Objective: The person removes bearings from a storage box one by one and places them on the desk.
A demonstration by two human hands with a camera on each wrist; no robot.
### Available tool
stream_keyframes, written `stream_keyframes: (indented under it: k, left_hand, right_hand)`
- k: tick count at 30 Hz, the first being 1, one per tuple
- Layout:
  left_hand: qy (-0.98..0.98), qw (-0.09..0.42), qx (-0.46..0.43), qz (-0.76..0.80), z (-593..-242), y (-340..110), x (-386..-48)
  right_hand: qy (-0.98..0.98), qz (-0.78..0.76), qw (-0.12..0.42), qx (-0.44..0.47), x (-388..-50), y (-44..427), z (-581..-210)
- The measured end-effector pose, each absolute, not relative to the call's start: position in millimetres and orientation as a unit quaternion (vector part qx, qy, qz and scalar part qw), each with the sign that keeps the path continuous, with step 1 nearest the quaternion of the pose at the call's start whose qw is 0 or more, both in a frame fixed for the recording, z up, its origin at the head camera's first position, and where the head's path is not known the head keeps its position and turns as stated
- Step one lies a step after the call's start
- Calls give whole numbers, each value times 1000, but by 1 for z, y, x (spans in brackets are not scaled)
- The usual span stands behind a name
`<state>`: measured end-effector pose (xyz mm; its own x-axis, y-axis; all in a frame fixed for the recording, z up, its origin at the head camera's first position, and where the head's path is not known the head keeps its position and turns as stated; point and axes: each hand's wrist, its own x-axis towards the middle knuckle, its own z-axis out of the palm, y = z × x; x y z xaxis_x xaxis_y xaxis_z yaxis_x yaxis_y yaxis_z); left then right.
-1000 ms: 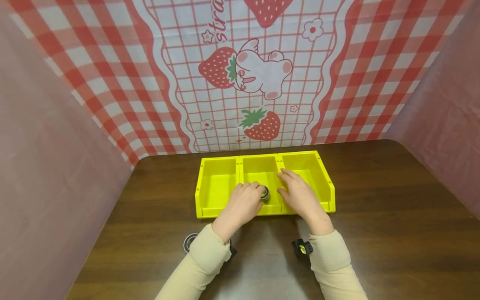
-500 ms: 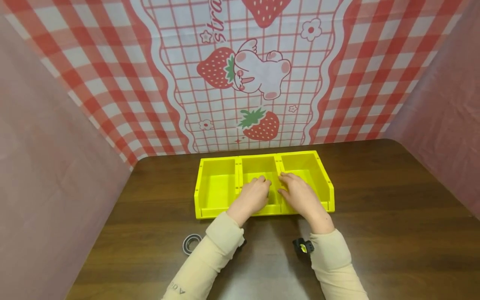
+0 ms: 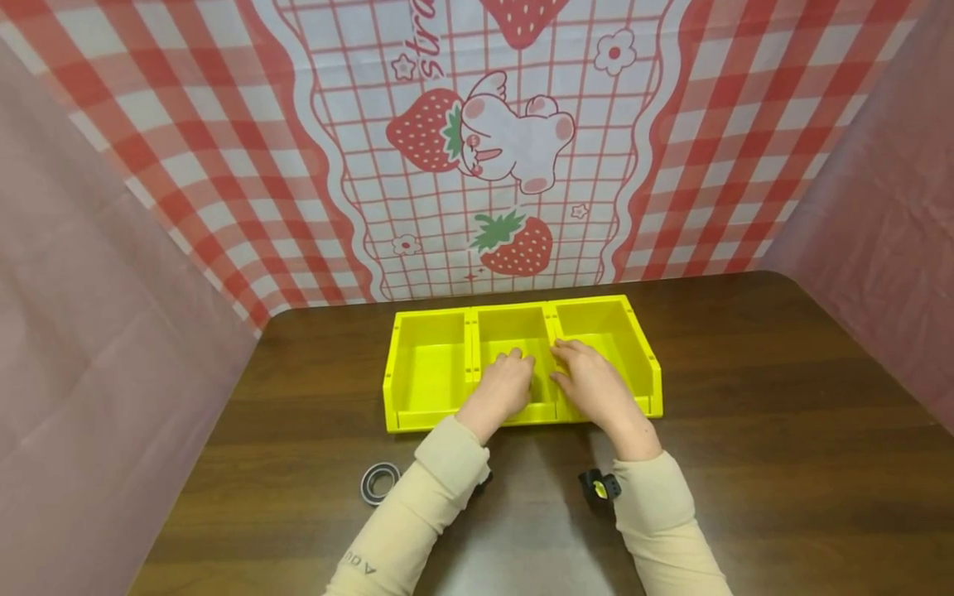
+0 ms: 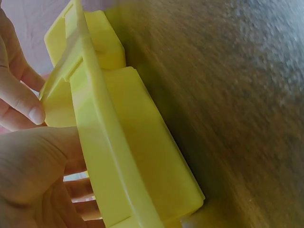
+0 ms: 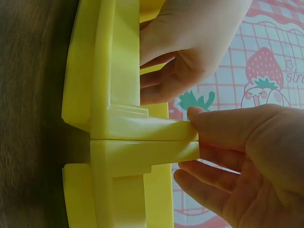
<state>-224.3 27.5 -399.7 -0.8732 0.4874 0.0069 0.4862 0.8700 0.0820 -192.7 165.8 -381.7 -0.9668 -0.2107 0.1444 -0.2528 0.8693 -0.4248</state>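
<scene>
A yellow three-compartment bin (image 3: 430, 420) stands on the table. My left hand (image 3: 501, 387) reaches over the front wall into its middle compartment, fingers bent down inside. In the right wrist view, the left hand (image 5: 183, 52) hides whatever lies under its fingers, so a bearing there cannot be made out. My right hand (image 3: 592, 385) holds the divider between the middle and right compartments; in the right wrist view, that hand's thumb (image 5: 213, 121) and fingers straddle the divider (image 5: 156, 135). On the table, left of my left sleeve, lies a ring-shaped ball bearing (image 3: 370, 495).
A brown wooden table (image 3: 753, 414) carries the bin near its back edge. Behind rises a red-and-white checked cloth (image 3: 298, 199) with strawberry prints, and pink cloth (image 3: 97, 348) hangs at both sides. A black wrist camera (image 3: 596, 488) sits below my right wrist.
My left hand, holding a bearing a second ago, has moved right and down into the middle compartment; that bearing is now out of sight. The right hand has stayed at the divider.
</scene>
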Motion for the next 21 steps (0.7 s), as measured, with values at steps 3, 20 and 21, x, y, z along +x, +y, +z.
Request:
stream_keyframes:
  k: [3,20,21]
  left_hand:
    - [966,-1,255,41,-400,27,-224]
    - [967,10,250,52,-401,26,-224]
    - [966,6,251,53,-401,26,-223]
  right_hand:
    - [-966,225,45,118,-192,165,-381]
    - [-966,224,49,121,-192,165,-383]
    - [-966,223,48,121,-193,165,-383]
